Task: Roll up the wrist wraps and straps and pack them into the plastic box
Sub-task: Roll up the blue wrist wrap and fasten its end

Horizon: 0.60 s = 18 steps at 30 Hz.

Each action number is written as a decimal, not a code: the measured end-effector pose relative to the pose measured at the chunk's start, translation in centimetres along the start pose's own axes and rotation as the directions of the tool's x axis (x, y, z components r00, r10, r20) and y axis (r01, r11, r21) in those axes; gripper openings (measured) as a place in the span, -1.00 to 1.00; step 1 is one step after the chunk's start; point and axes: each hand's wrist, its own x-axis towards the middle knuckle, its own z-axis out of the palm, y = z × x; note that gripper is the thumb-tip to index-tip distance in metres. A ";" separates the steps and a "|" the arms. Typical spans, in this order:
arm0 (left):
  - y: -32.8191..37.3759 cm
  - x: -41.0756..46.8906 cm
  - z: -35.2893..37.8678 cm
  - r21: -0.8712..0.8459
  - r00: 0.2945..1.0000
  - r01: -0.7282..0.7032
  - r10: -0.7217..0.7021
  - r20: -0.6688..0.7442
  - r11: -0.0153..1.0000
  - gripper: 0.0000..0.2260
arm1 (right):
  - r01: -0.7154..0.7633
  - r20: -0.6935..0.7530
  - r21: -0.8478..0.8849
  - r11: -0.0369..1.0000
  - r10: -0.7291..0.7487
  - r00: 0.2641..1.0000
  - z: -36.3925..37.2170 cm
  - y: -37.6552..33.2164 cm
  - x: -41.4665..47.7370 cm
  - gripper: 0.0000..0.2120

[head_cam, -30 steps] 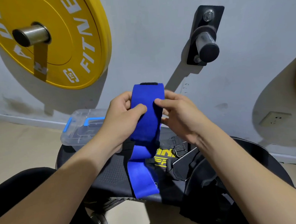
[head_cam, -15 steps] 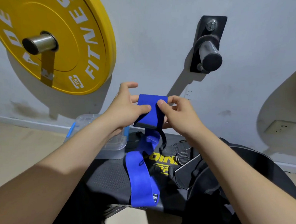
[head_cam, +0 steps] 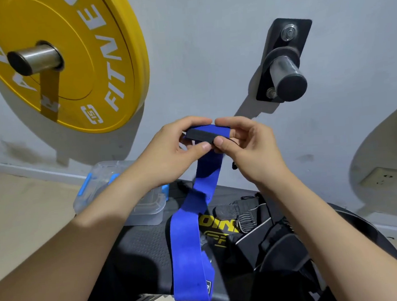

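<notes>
A big yellow weight plate [head_cam: 57, 61] hangs on the wall, and below it a black bench [head_cam: 143, 246] carries everything. A heap of black straps [head_cam: 257, 228] lies on its right part. At its far left corner sits the clear plastic box [head_cam: 147, 212] with blue latches, its lid seemingly on, half hidden behind the left forearm.

The blue wrist wrap [head_cam: 187, 245] is held up in the air above the bench, between both hands. The left hand [head_cam: 171, 152] pinches one side of the started roll, thumb under and fingers over. The right hand [head_cam: 249, 151] pinches the other side the same way.

To my eye the roll has barely a turn in it. It wants tension: keep both thumbs tight to the core, turn evenly, and let the edges stack flush so it doesn't cone.

The wrap is a broad, soft, bright band. Its tail drops, kinks once, and drapes over the bench's near edge. A black fastening patch [head_cam: 201, 137] shows at the rolled end and a small black tag [head_cam: 208, 286] at the bottom.
</notes>
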 end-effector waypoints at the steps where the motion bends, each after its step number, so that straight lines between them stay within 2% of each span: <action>1: -0.1 0.1 0.0 0.053 0.999 -0.024 0.025 -0.027 0.998 -0.67 | 0.004 0.019 0.027 1.000 -0.005 1.000 -0.1 0.2 0.1 -0.69; 4: -0.3 0.3 -0.1 0.113 0.996 -0.041 0.049 -0.074 0.993 -0.71 | -0.003 0.042 0.092 0.996 -0.001 0.999 -0.1 0.6 0.2 -0.73; 7: -0.6 0.5 -0.1 0.176 0.992 -0.044 0.063 -0.109 0.983 -0.81 | -0.004 0.046 0.052 0.999 0.002 0.999 0.1 0.9 0.4 -0.80; 10: -0.8 0.4 0.1 0.217 0.987 -0.011 0.045 -0.153 0.976 -0.92 | 0.022 0.025 -0.087 0.996 -0.020 0.999 0.0 1.2 0.5 -0.89; 13: -1.0 0.6 0.3 0.245 0.985 0.015 0.028 -0.169 0.970 -0.89 | 0.085 0.005 -0.316 0.945 -0.088 0.996 -0.3 1.7 0.6 -0.92; 15: -1.3 1.1 0.3 0.228 0.987 0.018 0.018 -0.159 0.974 -0.89 | 0.129 0.000 -0.455 0.881 -0.144 0.990 -0.5 1.9 0.8 -0.91; 18: -1.9 2.3 0.8 0.109 0.992 0.017 -0.003 -0.130 0.994 -0.93 | 0.130 -0.059 -0.507 0.852 -0.185 0.981 -0.5 2.0 1.6 -0.89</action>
